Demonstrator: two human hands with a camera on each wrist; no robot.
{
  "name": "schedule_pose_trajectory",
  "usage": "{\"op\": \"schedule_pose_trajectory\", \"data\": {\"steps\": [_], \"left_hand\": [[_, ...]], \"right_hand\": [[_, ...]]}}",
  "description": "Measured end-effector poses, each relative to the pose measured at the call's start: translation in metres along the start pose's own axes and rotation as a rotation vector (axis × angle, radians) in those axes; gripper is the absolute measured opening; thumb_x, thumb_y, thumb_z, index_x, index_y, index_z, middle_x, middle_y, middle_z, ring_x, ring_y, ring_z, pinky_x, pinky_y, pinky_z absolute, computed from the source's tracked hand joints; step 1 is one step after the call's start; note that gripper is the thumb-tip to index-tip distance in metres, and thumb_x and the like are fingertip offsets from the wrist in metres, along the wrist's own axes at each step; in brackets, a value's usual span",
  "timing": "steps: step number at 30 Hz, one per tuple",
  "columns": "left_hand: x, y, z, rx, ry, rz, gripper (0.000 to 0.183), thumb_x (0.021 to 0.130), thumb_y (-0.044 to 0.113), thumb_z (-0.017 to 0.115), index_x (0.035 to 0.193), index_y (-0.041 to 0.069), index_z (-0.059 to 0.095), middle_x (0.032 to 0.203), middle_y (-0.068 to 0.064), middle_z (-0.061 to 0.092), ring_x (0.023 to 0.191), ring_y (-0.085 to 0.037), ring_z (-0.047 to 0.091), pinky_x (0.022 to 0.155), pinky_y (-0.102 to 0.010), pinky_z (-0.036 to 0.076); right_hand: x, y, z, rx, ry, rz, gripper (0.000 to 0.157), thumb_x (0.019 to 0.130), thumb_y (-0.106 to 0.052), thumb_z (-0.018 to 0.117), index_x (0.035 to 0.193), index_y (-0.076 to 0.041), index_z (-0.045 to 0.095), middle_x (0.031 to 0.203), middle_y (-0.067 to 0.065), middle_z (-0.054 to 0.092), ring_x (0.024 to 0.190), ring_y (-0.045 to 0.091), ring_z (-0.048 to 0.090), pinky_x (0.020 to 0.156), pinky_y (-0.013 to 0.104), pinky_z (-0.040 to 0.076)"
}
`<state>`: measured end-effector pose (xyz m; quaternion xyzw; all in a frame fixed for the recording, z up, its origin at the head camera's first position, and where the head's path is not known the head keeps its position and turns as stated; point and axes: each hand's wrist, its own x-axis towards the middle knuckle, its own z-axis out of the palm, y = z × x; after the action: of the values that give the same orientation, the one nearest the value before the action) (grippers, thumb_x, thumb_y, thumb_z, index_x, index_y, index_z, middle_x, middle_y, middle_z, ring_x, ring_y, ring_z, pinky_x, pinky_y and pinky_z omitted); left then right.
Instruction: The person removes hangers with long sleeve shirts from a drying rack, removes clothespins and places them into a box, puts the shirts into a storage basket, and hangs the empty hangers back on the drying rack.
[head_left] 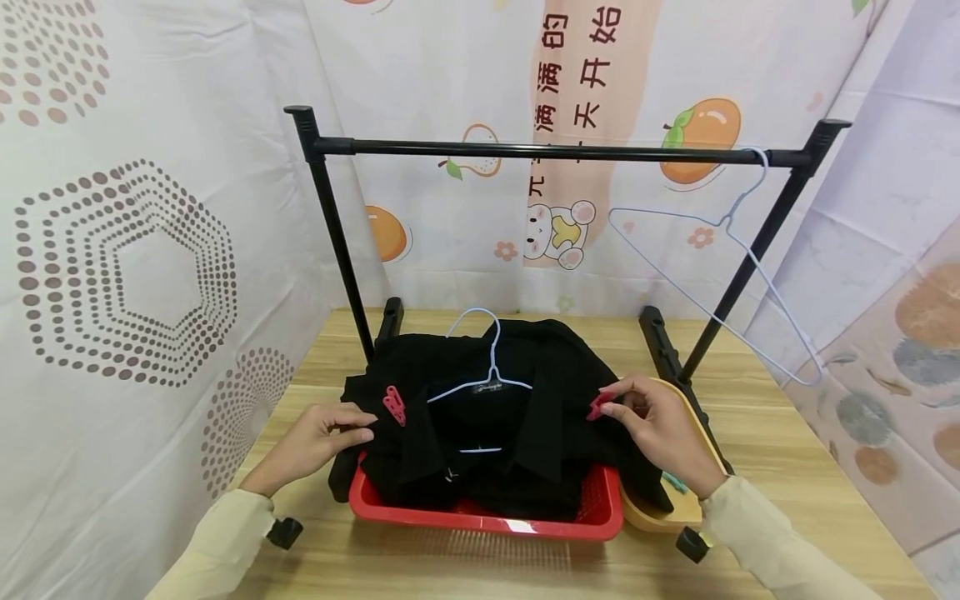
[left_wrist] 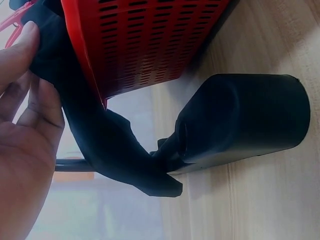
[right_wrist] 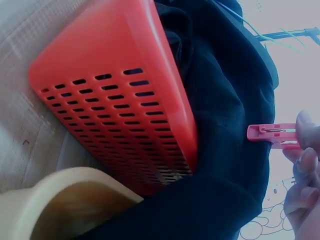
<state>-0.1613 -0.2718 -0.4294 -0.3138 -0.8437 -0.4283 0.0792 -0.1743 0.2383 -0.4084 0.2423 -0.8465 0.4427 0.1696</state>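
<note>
One peg is pinched in the right hand at the edge of the shirt, the left hand pinching the opposite edge. Between the grips, the shirt lies over the basket with the hanger already in its collar; a second peg sits just beside the left grip. The held peg's fastening is unclear, and the shirt is not yet on the rail beyond.
</note>
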Motion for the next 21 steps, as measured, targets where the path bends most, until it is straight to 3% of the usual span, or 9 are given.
{"op": "schedule_pose_trajectory", "data": {"steps": [9,15,21], "left_hand": [[0.000,0.000,0.002,-0.003,-0.003,0.000,0.021,0.090,-0.002,0.075,0.110,0.005,0.080,0.090,0.007,0.073,0.074,-0.008,0.059,0.064,-0.027,0.051],[0.000,0.001,0.001,-0.008,-0.003,0.007,0.021,0.091,-0.002,0.075,0.110,0.005,0.080,0.090,0.006,0.073,0.073,-0.008,0.059,0.063,-0.026,0.051],[0.000,0.002,0.001,-0.005,0.000,0.009,0.021,0.091,-0.001,0.075,0.111,0.006,0.080,0.090,0.007,0.073,0.073,-0.008,0.059,0.063,-0.027,0.051]], "right_hand": [[0.001,0.000,-0.002,0.075,0.024,0.008,0.020,0.088,0.008,0.075,0.101,-0.007,0.074,0.092,0.007,0.077,0.081,0.018,0.072,0.068,0.020,0.054],[0.003,-0.007,-0.010,0.093,0.052,0.066,0.013,0.093,0.004,0.073,0.100,-0.007,0.074,0.093,0.007,0.075,0.074,0.015,0.069,0.060,0.021,0.050],[0.003,-0.007,-0.015,0.127,0.057,0.096,0.010,0.096,0.000,0.071,0.105,-0.004,0.072,0.099,0.011,0.074,0.079,0.011,0.071,0.061,0.020,0.050]]}}
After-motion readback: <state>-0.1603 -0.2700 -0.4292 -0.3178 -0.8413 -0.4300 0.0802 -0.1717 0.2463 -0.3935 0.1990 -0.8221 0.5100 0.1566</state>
